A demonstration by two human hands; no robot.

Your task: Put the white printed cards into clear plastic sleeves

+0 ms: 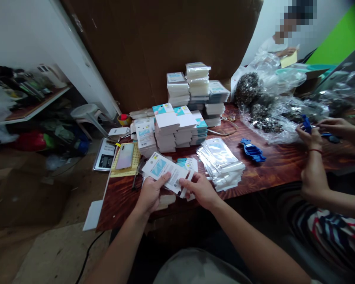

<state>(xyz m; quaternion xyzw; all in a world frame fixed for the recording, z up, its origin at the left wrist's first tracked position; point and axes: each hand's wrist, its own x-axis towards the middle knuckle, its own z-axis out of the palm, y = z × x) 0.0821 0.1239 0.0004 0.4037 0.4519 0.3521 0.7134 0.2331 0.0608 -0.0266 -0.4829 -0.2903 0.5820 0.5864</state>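
Between my two hands is a printed card [165, 169], white with a pale blue picture and a yellow mark at its top. My left hand [152, 193] grips its left lower edge, thumb on the face. My right hand [201, 190] pinches the lower right corner, where a white and dark edge shows; whether that is a second layer I cannot tell. Behind the card lie a few loose printed cards [190, 165]. Just right of my right hand is a pile of clear plastic sleeves [221, 161]. Stacks of cards [167, 126] rise behind my hands.
A phone [126, 156] rests on a yellow pad by a digital scale [105, 156] at left. Taller packed stacks [197, 81] stand at the back. At right, a blue plastic part [252, 150], bags of metal pieces [266, 118] and a co-worker's hands [312, 138] share the table.
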